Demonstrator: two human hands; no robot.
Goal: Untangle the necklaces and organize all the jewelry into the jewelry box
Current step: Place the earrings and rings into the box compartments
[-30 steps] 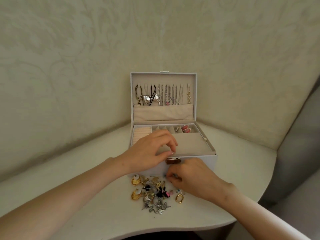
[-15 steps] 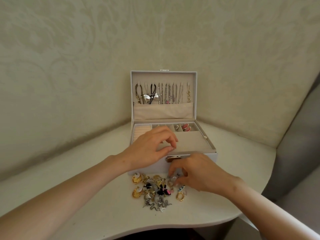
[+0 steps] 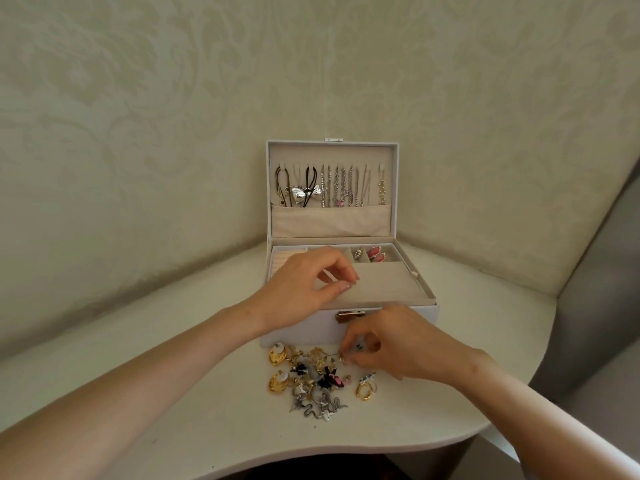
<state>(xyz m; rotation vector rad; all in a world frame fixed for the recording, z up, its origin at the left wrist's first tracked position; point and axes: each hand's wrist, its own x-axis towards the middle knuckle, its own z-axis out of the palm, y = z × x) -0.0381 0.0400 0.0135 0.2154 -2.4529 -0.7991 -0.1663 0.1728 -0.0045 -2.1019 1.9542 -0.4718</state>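
Jewelry box (image 3: pixel 388 282) open at the table's (image 3: pixel 173 341) back corner, lid upright against patterned wall (image 3: pixel 173 133), necklaces (image 3: pixel 332 185) hanging inside. Left hand (image 3: pixel 304 289) curled over the tray, thumb meeting forefinger, contents impossible to tell. Right hand (image 3: pixel 398 344) pinching a small silver piece (image 3: pixel 359 347) at the loose pile (image 3: pixel 311 379), just before the box front. Open table either side, curved front edge near.

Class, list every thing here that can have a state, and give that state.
Box, open, lid upright.
Necklaces, hung in the lid.
Clasp, unfastened.
Pile, loose on the table.
Left hand, fingers curled over the tray; hold unclear.
Right hand, pinching a small piece by the pile.
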